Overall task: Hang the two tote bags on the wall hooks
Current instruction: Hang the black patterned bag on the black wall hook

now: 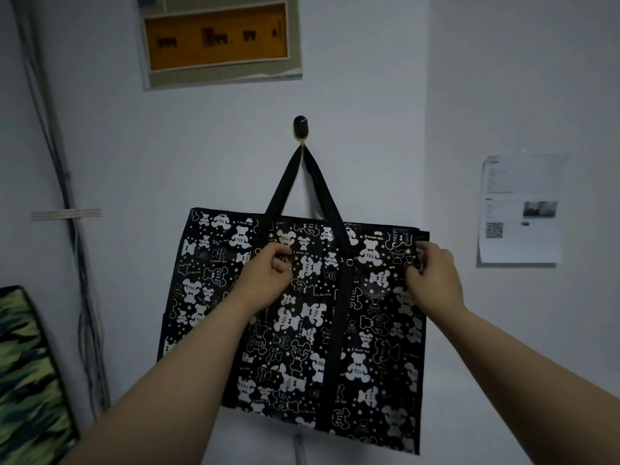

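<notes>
A black tote bag (312, 317) printed with white bears hangs flat against the white wall, its black straps (305, 186) looped over a dark oval wall hook (301, 128). My left hand (268, 273) lies on the bag's upper front, fingers curled against the fabric just under the top edge. My right hand (432, 273) pinches the bag near its upper right corner. A camouflage-patterned bag or panel (30, 380) leans at the lower left; only part of it shows. No second hook is in view.
An orange-windowed electrical panel (218, 38) sits high on the wall above the hook. Cables (70, 229) run down the left wall, held by a strip of tape. A printed paper notice (520, 209) is stuck on the right wall past a corner.
</notes>
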